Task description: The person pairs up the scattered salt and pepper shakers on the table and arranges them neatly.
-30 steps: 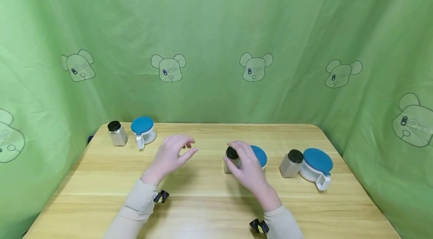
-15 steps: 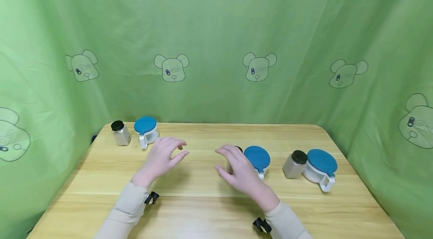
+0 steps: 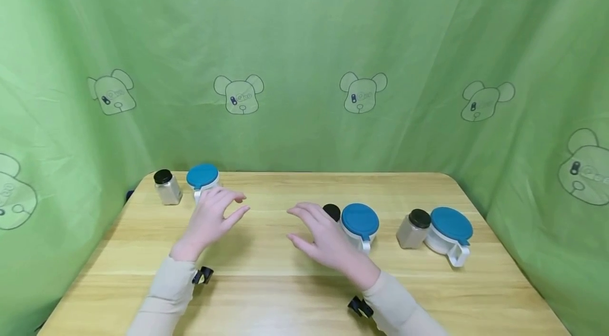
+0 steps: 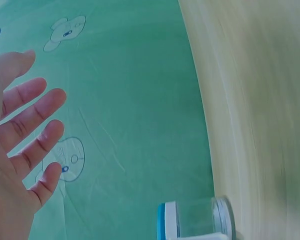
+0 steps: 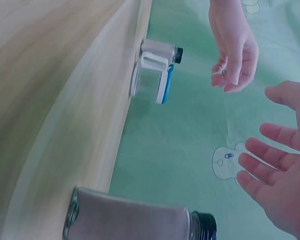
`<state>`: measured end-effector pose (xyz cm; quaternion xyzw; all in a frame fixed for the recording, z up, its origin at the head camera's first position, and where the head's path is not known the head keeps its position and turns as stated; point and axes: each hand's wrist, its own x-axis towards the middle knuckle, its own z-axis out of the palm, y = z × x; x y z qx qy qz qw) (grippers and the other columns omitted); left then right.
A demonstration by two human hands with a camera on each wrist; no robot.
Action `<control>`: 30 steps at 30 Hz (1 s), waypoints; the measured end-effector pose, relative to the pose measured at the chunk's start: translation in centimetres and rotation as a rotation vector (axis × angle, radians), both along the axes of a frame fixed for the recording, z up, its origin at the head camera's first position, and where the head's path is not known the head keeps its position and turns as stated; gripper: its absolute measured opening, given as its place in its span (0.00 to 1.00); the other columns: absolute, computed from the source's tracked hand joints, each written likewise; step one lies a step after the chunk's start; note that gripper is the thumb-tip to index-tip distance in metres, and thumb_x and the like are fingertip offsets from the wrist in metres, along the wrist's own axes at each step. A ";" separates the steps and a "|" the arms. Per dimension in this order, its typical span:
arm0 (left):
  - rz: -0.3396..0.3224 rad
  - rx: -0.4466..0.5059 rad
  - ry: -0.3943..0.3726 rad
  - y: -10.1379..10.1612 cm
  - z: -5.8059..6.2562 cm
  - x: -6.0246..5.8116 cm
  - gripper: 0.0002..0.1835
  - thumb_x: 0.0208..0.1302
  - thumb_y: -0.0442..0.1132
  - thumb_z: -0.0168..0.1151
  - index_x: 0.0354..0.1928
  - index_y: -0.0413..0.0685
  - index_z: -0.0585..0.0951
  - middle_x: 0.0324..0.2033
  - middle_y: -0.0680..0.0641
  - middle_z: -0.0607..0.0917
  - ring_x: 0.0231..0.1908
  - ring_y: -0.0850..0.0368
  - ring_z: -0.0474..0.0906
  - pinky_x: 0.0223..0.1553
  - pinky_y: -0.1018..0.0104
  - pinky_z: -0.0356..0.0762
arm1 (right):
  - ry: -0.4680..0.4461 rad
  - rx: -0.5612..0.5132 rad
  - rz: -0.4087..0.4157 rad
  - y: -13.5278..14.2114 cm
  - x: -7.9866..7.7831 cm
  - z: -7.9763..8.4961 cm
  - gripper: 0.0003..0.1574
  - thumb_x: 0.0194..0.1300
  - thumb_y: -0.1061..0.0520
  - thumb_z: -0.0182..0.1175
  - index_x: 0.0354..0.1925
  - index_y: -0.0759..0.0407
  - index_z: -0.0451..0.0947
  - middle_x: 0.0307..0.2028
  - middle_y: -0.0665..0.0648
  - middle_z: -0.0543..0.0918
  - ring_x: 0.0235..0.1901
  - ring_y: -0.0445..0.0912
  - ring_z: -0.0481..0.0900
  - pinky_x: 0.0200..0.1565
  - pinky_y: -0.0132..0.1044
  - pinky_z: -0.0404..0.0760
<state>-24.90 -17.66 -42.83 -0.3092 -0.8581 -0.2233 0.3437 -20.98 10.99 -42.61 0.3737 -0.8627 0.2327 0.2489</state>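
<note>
My left hand (image 3: pixel 209 222) hovers over the table with fingers spread and loosely bent, holding nothing. Just beyond it stands a blue-lidded clear jar (image 3: pixel 203 174) with a white handle, partly hidden by the fingers. To that jar's left is a square jar (image 3: pixel 168 193) with a black lid. My right hand (image 3: pixel 323 235), likewise relaxed and without anything in it, is in front of a second black-lidded jar (image 3: pixel 332 212) and covers most of it. A second blue-lidded jar (image 3: pixel 360 220) is beside that. In the right wrist view, the near black-lidded jar (image 5: pixel 130 217) holds greyish contents.
A third pair stands at the right of the wooden table (image 3: pixel 266 294): a black-lidded jar (image 3: pixel 411 233) and a blue-lidded jar (image 3: pixel 449 227) with its handle towards me. A green curtain (image 3: pixel 295 35) with bear-head prints hangs behind the table's back edge.
Both hands have moved left. The right hand has come away from around the middle black-lidded jar, and the left hand now overlaps the left blue-lidded jar. The jars stay in place.
</note>
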 end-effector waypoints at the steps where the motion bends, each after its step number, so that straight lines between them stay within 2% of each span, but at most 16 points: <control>1: 0.003 0.002 0.009 -0.1 0.1 -0.1 0.14 0.53 0.43 0.73 0.39 0.46 0.84 0.35 0.48 0.87 0.39 0.51 0.79 0.48 0.49 0.71 | -0.010 0.001 0.001 -0.2 0.0 0.1 0.29 0.63 0.46 0.64 0.59 0.56 0.74 0.56 0.57 0.78 0.58 0.49 0.76 0.57 0.45 0.78; 9: 0.050 0.028 0.020 -1.5 0.5 -0.3 0.14 0.52 0.42 0.73 0.40 0.46 0.84 0.35 0.47 0.87 0.41 0.48 0.77 0.45 0.49 0.68 | -0.052 0.017 0.006 -1.8 -0.4 0.1 0.30 0.62 0.45 0.65 0.59 0.55 0.74 0.55 0.55 0.79 0.57 0.48 0.76 0.58 0.43 0.77; 14: 0.093 0.043 0.011 -2.4 0.6 -0.2 0.14 0.53 0.42 0.73 0.41 0.45 0.84 0.37 0.46 0.87 0.43 0.47 0.77 0.45 0.50 0.68 | -0.044 0.055 0.010 -2.9 -0.4 -0.2 0.30 0.62 0.43 0.64 0.59 0.55 0.74 0.54 0.54 0.79 0.56 0.47 0.76 0.58 0.41 0.77; 21: 0.141 0.097 -0.040 -3.7 0.7 -0.2 0.14 0.52 0.40 0.74 0.41 0.46 0.84 0.38 0.45 0.88 0.44 0.46 0.77 0.47 0.49 0.65 | -0.029 0.073 0.030 -4.4 -0.3 -0.2 0.32 0.62 0.43 0.64 0.59 0.55 0.73 0.54 0.54 0.79 0.55 0.46 0.77 0.59 0.40 0.76; 26: 0.179 0.125 -0.085 -4.6 0.9 -0.1 0.14 0.54 0.40 0.73 0.42 0.44 0.84 0.38 0.43 0.88 0.45 0.45 0.77 0.53 0.44 0.63 | -0.025 0.085 0.052 -5.4 -0.4 -0.3 0.32 0.63 0.42 0.63 0.60 0.56 0.73 0.54 0.53 0.79 0.55 0.46 0.76 0.61 0.39 0.75; 30: 0.200 0.128 -0.082 -5.4 1.0 -0.2 0.14 0.54 0.39 0.72 0.42 0.41 0.83 0.38 0.41 0.88 0.44 0.43 0.76 0.53 0.42 0.63 | -0.012 0.098 0.057 -6.1 -0.4 -0.4 0.33 0.63 0.41 0.62 0.61 0.55 0.72 0.54 0.53 0.79 0.55 0.46 0.76 0.61 0.39 0.74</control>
